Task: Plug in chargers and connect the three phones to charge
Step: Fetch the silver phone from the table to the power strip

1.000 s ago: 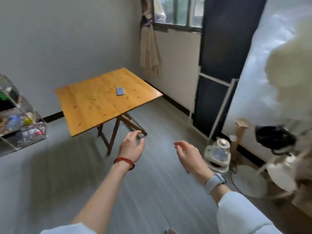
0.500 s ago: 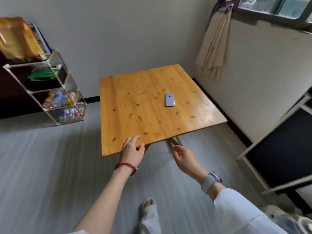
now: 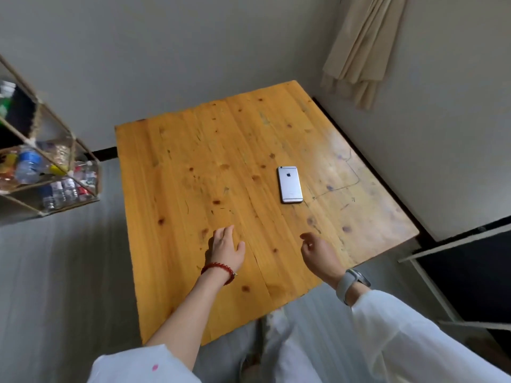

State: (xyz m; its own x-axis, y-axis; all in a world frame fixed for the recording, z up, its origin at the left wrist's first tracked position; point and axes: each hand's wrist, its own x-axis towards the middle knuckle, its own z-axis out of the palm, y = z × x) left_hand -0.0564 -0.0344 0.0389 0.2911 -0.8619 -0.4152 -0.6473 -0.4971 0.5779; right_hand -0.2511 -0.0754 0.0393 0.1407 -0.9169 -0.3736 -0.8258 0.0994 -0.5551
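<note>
One silver phone (image 3: pixel 289 184) lies face down on the wooden table (image 3: pixel 193 161), right of its middle. No charger or cable shows in this view. My left hand (image 3: pixel 226 247), with a red bead bracelet at the wrist, hovers over the near part of the tabletop, fingers loosely apart and empty. My right hand (image 3: pixel 318 252), with a grey watch at the wrist, is over the table's near right part, below the phone, fingers curled loosely and holding nothing.
A wire shelf (image 3: pixel 49 172) with bottles and packets stands on the floor at the left. A beige curtain (image 3: pixel 359 51) hangs in the far right corner. A dark panel in a white frame (image 3: pixel 456 258) leans at the right. Grey floor surrounds the table.
I have come up close to the table; it now fills the view. Both hands moved from in front of its near edge to above the tabletop.
</note>
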